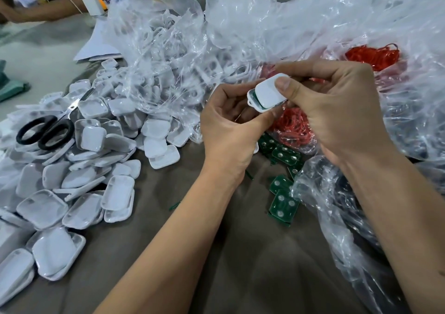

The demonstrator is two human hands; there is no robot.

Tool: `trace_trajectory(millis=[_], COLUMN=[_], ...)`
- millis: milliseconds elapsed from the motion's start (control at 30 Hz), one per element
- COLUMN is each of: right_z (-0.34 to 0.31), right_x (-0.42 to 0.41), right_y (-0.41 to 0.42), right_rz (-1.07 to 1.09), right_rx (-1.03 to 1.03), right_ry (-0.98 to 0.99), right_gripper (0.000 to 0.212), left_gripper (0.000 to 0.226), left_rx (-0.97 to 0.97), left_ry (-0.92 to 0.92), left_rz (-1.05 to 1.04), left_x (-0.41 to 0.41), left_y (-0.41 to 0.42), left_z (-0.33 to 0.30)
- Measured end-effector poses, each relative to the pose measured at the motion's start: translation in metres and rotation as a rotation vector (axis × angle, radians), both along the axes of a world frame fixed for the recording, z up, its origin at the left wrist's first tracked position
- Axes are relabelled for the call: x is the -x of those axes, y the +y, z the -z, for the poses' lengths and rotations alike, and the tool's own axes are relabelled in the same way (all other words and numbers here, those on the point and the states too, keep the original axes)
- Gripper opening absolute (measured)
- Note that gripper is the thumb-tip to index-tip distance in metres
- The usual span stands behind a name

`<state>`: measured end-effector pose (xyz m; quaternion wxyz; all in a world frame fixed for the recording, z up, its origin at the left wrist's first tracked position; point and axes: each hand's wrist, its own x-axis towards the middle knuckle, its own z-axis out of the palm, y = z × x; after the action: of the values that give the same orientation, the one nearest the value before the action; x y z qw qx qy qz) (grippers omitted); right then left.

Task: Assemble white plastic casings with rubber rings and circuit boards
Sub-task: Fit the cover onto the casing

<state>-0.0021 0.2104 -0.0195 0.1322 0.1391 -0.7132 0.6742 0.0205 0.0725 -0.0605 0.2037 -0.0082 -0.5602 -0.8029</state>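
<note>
A white casing (268, 93) sits between both hands, above the middle of the surface (240, 253). Its top shell lies skewed over the bottom shell, and a green edge of circuit board shows in the gap, so the board looks seated but the halves are not yet snapped flush. Whether a rubber ring is already inside cannot be told.

The right hand (337, 111) has its grip closed on the top shell, thumb pressing flat on the lid. The left hand (231, 130) curls around the casing's lower end, thumb against its edge.

Just beneath lie red rubber rings (292, 125), partly under clear plastic bags (265, 24), and loose green circuit boards (284, 204) rest near the right forearm. To the left spreads a large heap of white shells (79, 176) with scissors (48, 130) on top.

This unit looks near closing; judging by the stock of parts, many remain.
</note>
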Motion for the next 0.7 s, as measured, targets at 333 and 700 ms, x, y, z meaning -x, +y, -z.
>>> trace_trajectory(millis=[333, 700], right_z=[-0.0020, -0.0050], right_x=[0.0003, -0.0081], right_y=[0.0003, -0.0061], right_rz=[0.027, 0.204], right_rx=[-0.120, -0.346], right_ry=[0.027, 0.099], right_gripper=[0.020, 0.026], left_gripper=[0.044, 0.041], left_rx=[0.030, 0.057], left_ry=[0.010, -0.007], left_rz=[0.021, 0.009], left_x=[-0.0015, -0.0039], left_y=[0.0007, 0.0016], left_z=[-0.0002, -0.0029])
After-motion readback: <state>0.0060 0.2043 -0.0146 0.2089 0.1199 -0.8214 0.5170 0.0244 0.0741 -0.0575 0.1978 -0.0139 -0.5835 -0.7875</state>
